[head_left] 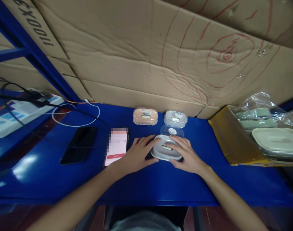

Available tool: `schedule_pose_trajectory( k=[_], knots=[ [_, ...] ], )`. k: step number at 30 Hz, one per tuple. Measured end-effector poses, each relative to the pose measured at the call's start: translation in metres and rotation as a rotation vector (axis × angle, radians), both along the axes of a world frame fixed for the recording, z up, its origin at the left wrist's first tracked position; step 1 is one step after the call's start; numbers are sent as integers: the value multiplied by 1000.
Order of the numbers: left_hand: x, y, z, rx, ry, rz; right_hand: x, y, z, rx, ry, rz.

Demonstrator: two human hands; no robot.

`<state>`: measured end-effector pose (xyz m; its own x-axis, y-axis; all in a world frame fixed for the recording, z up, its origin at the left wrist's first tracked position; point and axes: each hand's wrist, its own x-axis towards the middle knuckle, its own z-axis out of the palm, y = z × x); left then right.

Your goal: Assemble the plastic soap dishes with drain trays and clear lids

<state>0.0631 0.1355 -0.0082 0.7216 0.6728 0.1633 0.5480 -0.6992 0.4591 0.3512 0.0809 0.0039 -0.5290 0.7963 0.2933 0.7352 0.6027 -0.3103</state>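
A pale grey oval soap box (163, 154), with a white oblong piece at its centre, sits low over the blue table. My left hand (142, 150) grips its left side, thumb at the near edge and fingers over the far rim. On the opposite side my right hand (186, 152) grips it, with fingers over the top and the thumb at the near edge. Just behind it is a clear lid (178, 131) with a round sticker, partly hidden by the box and fingers. Farther back stand a peach soap box (139, 119) and another grey soap box (169, 120), both with clear covers and stickers.
Left of my hands lie a lit phone (117, 146) and a dark phone (80, 146). A white cable (99, 112) curls behind them. At right, an open carton (223, 138) holds plastic-wrapped green and cream pieces (277, 141). Cardboard (127, 57) walls the table's back.
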Motion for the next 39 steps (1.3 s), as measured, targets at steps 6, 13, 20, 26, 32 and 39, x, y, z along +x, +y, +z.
schedule_pose_trajectory(
  k=[6,13,20,26,32,39],
  knots=[
    [0,-1,2,17,19,10,8,0,-3,68,70,-11],
    [0,-2,2,65,29,-7,7,-1,-4,-6,-5,1],
    [0,0,1,117,64,-40,-4,-8,1,43,-177,27],
    [-1,2,1,135,74,-66,1,-5,-5,1,-209,78],
    [-2,1,11,145,46,-66,38,11,-14,6,-86,-203],
    [-5,-1,17,154,21,-101,52,18,-22,7,-48,-317]
  ],
)
